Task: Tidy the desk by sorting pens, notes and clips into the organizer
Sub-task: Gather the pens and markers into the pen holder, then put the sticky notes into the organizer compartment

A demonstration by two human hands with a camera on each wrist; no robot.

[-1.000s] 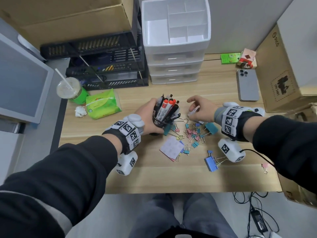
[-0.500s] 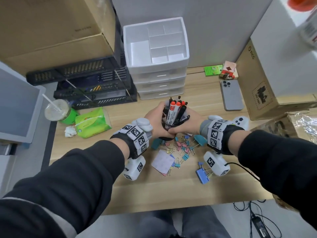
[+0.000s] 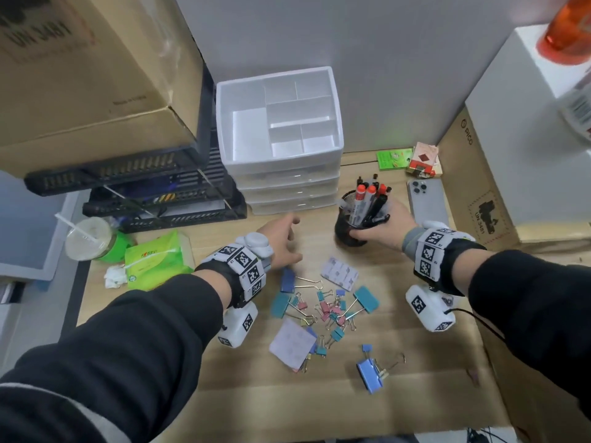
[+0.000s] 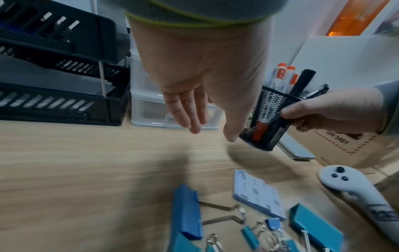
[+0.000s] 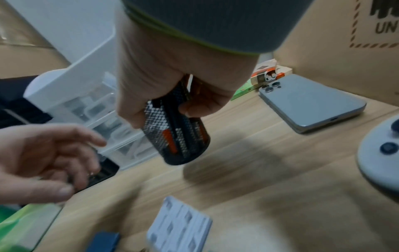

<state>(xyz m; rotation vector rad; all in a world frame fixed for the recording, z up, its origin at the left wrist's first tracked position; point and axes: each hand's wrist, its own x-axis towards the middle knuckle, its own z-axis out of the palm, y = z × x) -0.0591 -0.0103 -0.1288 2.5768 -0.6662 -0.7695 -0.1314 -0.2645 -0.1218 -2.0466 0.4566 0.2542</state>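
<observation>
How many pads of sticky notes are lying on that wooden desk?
2. One pale lilac square note pad lies just on the person's side of the black mesh pen cup. The second pad lies closer still, beside the pile of coloured binder clips. Further notes may hide beneath it.

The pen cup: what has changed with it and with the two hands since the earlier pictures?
The pen cup passed from the left hand to the right hand, which now grips it alone, tilted, further right near the phone. The left hand let go and hangs open. The binder clips, sticky notes and white organizer stayed put.
</observation>
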